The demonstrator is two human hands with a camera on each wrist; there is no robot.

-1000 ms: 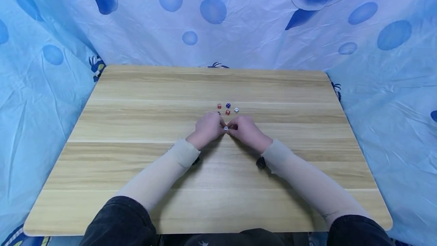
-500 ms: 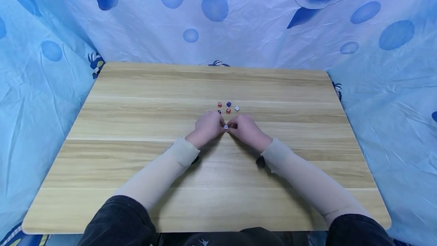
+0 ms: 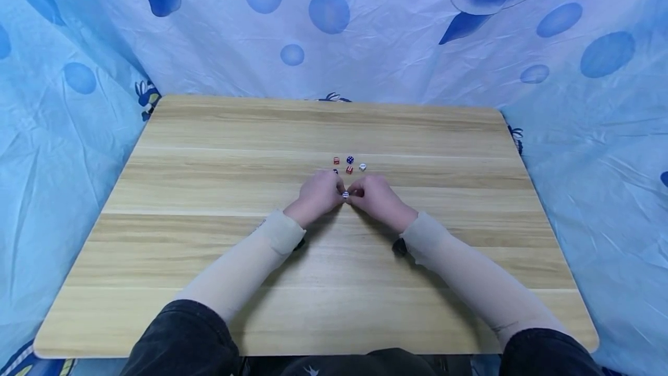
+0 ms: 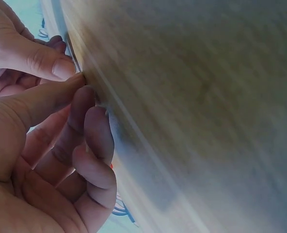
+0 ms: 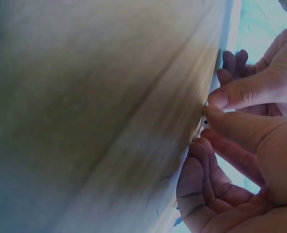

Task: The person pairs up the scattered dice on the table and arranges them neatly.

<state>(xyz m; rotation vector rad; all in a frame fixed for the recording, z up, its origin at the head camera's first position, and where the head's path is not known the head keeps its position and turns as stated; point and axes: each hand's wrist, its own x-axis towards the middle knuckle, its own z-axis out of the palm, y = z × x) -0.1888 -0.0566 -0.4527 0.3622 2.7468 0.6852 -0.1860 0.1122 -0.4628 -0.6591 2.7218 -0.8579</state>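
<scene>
In the middle of the table, a small white die with dark pips (image 3: 345, 195) sits between the fingertips of both hands. My left hand (image 3: 319, 193) pinches it from the left, and my right hand (image 3: 380, 201) pinches it from the right. Both wrist views show thumbs and fingertips meeting close over the tabletop, with the die mostly hidden. Just beyond the hands lie a red die (image 3: 336, 161), a blue die (image 3: 350, 159), a second red die (image 3: 349, 170) and another white die (image 3: 362, 167). A dark die (image 3: 336, 172) shows only partly past the left knuckles.
The wooden table (image 3: 209, 271) has rounded corners and spans most of the head view. Blue curtains (image 3: 386, 62) printed with dolphins and bubbles hang at the back and along both sides. A dark device (image 3: 399, 247) is strapped under the right wrist.
</scene>
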